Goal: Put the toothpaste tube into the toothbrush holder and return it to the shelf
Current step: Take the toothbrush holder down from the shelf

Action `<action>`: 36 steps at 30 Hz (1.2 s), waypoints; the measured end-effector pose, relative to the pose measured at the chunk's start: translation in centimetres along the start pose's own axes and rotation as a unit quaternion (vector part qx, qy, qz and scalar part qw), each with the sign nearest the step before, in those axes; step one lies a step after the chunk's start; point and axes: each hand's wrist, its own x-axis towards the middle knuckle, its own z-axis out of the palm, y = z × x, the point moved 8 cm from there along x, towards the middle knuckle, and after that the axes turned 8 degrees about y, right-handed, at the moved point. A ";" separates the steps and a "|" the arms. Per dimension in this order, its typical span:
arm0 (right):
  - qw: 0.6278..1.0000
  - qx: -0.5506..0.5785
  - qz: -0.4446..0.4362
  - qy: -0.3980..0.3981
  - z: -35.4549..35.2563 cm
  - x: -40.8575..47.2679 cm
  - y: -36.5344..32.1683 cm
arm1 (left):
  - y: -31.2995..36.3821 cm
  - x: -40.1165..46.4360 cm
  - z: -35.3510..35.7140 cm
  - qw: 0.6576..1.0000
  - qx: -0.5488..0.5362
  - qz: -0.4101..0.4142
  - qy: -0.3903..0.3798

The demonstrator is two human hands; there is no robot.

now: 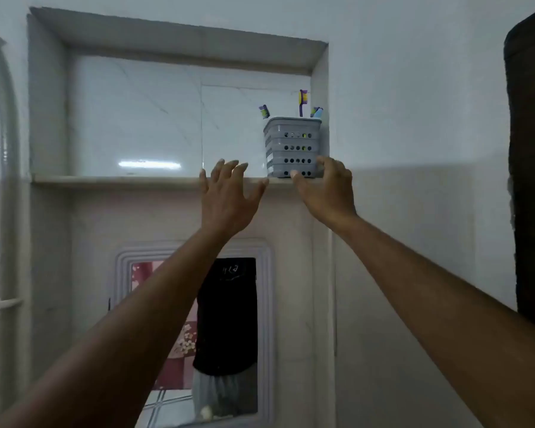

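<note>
Grey perforated plastic toothbrush holder [292, 148] upright at shelf's [121, 179] right end. Right hand [323, 189] loosely cupping its base, nearer; holder at its 11 o'clock. Left hand [227, 196] splayed, empty. Toothpaste tube: can't tell.

My grey perforated plastic toothbrush holder [292, 148] is standing upright at the right end of the pale stone shelf [115, 179] inside the tiled wall niche, with purple-and-yellow toothbrushes [302, 101] poking above its rim. My right hand [325, 188] is cupping its base, thumb and fingers touching the lower wall. My left hand [227, 196] is hovering just beside it, fingers spread wide, holding nothing. A white-framed mirror [198, 332] is hanging below the shelf
</note>
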 end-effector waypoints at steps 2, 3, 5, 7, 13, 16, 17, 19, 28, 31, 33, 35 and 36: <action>1.000 -0.011 0.001 0.020 0.9 0.8 -0.2 | -0.8 0.0 0.5 1.000 0.010 0.002 0.029; 0.999 -0.009 0.000 0.031 1.6 1.2 -0.1 | -1.1 -0.1 0.9 0.998 0.019 0.009 0.053; 0.999 -0.002 0.006 0.040 2.7 1.6 0.0 | -1.2 -0.6 1.2 0.995 0.022 0.025 0.096; 0.999 0.008 0.016 0.046 3.8 2.0 0.4 | -1.2 -0.6 1.2 0.992 0.013 0.028 0.123; 0.998 -0.001 0.026 0.063 5.3 2.8 0.4 | -1.4 -0.5 1.5 0.988 0.013 0.037 0.151; 0.997 0.003 0.032 0.068 4.9 2.9 -0.2 | -1.4 -0.5 1.4 0.988 0.019 0.039 0.151; 0.997 0.010 0.035 0.072 4.5 2.8 -0.3 | -1.5 -0.5 1.3 0.988 0.021 0.036 0.150; 0.995 0.023 0.039 0.089 3.5 2.2 -0.6 | -1.3 -0.5 1.2 0.990 0.012 0.029 0.137; 0.985 0.113 0.046 0.125 -3.2 -0.1 -1.8 | 0.2 -0.5 -1.5 0.997 -0.060 -0.049 0.027; 0.985 0.118 0.050 0.119 -5.5 -2.2 -1.6 | 1.3 -3.1 -3.4 0.994 -0.082 -0.071 0.021; 0.986 0.117 0.057 0.102 -6.8 -4.5 -0.9 | 1.8 -5.6 -4.2 0.993 -0.089 -0.077 -0.001; 0.988 0.115 0.072 0.077 -7.8 -7.4 0.3 | 1.9 -8.5 -4.6 0.990 -0.094 -0.094 -0.036; 0.989 0.112 0.080 0.060 -8.1 -9.0 1.0 | 2.0 -10.1 -4.7 0.988 -0.097 -0.106 -0.056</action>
